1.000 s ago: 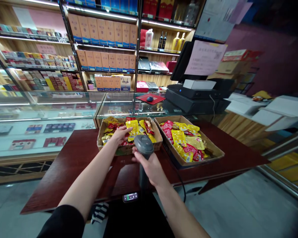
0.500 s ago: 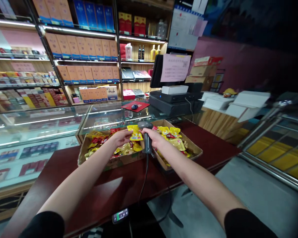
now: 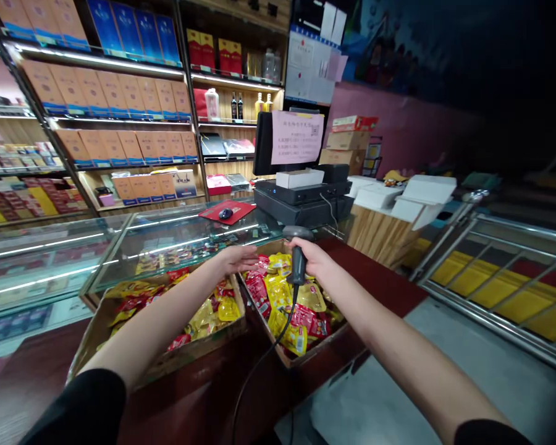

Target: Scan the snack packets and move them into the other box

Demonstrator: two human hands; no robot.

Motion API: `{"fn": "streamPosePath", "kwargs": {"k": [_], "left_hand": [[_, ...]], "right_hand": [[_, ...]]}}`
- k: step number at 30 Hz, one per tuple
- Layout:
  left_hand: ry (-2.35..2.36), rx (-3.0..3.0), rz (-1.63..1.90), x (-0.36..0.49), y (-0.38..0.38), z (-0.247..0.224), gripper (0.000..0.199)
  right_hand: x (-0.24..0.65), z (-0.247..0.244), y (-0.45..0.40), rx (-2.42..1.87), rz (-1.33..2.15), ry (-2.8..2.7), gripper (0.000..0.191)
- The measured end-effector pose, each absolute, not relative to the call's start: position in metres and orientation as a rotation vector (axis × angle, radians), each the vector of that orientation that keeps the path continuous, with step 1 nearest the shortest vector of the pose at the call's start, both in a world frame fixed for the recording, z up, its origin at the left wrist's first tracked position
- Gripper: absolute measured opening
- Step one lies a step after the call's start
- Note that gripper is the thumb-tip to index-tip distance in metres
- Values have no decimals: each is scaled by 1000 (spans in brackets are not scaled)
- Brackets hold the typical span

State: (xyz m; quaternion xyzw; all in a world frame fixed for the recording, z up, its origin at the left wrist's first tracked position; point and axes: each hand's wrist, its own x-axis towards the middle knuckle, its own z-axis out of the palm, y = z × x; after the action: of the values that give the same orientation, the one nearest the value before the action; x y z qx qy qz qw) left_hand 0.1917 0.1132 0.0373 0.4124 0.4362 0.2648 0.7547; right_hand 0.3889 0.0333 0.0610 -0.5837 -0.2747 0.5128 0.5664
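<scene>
My right hand (image 3: 311,254) is wrapped round the handle of a black barcode scanner (image 3: 298,262), held above the right box. A cable hangs from its handle. My left hand (image 3: 237,259) has its fingers stretched out, holding nothing, over the gap between the boxes near the right box's back left edge. The left cardboard box (image 3: 194,351) and the right cardboard box (image 3: 269,334) hold yellow and red snack packets (image 3: 278,293). My left forearm hides part of the left box.
Both boxes stand on a dark red table (image 3: 380,272). Behind are a glass counter (image 3: 167,238), a mouse (image 3: 225,214) on a red mat, and a monitor (image 3: 264,145) on a black base. A metal railing (image 3: 500,296) stands at the right.
The yellow packet is no longer in my left hand, whose fingers are now stretched out. The view has shifted right and closer to the boxes. The scanner is still in my right hand.
</scene>
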Motion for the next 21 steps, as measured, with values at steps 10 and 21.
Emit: {"fn": "streamPosePath", "kwargs": {"k": [10, 21], "left_hand": [[1124, 909, 751, 15, 60, 15, 31], [1298, 933, 614, -3, 17, -41, 19]], "right_hand": [[247, 42, 15, -1216, 1670, -798, 7], [177, -4, 27, -1627, 1679, -1045, 9]]}}
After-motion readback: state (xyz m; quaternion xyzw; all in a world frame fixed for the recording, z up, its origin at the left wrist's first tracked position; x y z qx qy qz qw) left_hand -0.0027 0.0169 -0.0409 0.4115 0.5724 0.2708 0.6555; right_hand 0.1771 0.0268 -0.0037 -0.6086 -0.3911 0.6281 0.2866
